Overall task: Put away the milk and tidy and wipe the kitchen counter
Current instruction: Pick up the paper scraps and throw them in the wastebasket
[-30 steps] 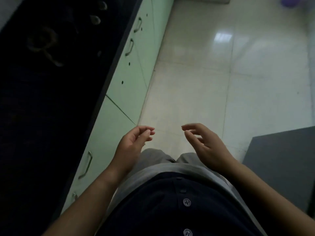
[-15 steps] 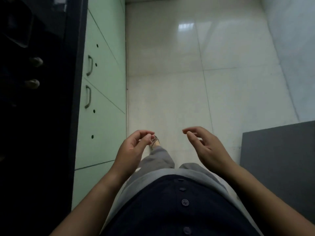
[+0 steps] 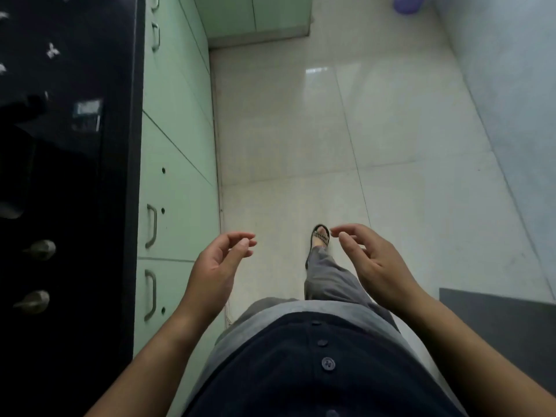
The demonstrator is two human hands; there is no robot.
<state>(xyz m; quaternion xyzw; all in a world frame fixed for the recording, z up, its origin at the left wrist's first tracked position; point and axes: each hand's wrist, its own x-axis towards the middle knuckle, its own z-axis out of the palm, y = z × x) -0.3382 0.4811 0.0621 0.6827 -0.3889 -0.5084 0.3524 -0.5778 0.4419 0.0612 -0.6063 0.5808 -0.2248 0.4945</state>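
My left hand [image 3: 215, 267] hangs in front of my waist with loosely curled fingers and holds nothing. My right hand [image 3: 371, 261] is level with it, fingers also loosely curled and empty. The dark kitchen counter [image 3: 69, 164] runs along the left edge of the view, with two stove knobs [image 3: 40, 249] near its front. No milk and no cloth are in view.
Pale green cabinet doors [image 3: 176, 188] with metal handles stand under the counter. A glossy white tiled floor [image 3: 346, 139] stretches ahead. My sandalled foot [image 3: 320, 236] steps forward. A grey surface [image 3: 505, 323] sits at the right, a purple object [image 3: 406, 4] at the far top.
The view has swung and moved forward along the counter; a foot now steps ahead. Both hands stay in front of my waist, empty and loosely curled.
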